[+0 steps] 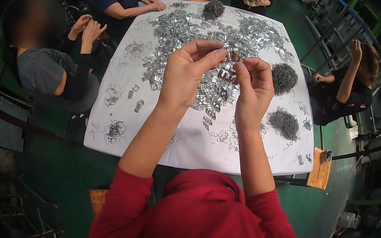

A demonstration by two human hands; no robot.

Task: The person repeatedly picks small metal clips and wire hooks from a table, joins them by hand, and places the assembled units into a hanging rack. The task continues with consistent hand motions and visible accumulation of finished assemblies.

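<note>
A small metal clip (231, 55) sits pinched between the fingertips of both hands, held up over the middle of the white-covered table (193, 142). The left hand (185, 73) closes thumb and forefinger on the clip's left side, the other fingers curled above it. The right hand (254, 82) meets it from the right, its thumb and forefinger pressed on the same piece (how the clip is turned cannot be told, it is too small). Both forearms come up from the lower edge in red sleeves (117, 219).

Directly beneath the hands a broad heap of shiny metal clips (191, 35) spreads from the table's centre toward its far edge. Along the right edge lie two tangled bundles of thin wire hooks (283, 77), one near the right hand and one closer to the near right corner; a third bundle (213, 9) rests at the far edge. Loose wire hooks (115, 130) are scattered by the left edge.

Other people sit around the table: one in grey (46, 73) at the left edge with hands raised, one at the far edge, one in black (345, 88) off the right edge.
</note>
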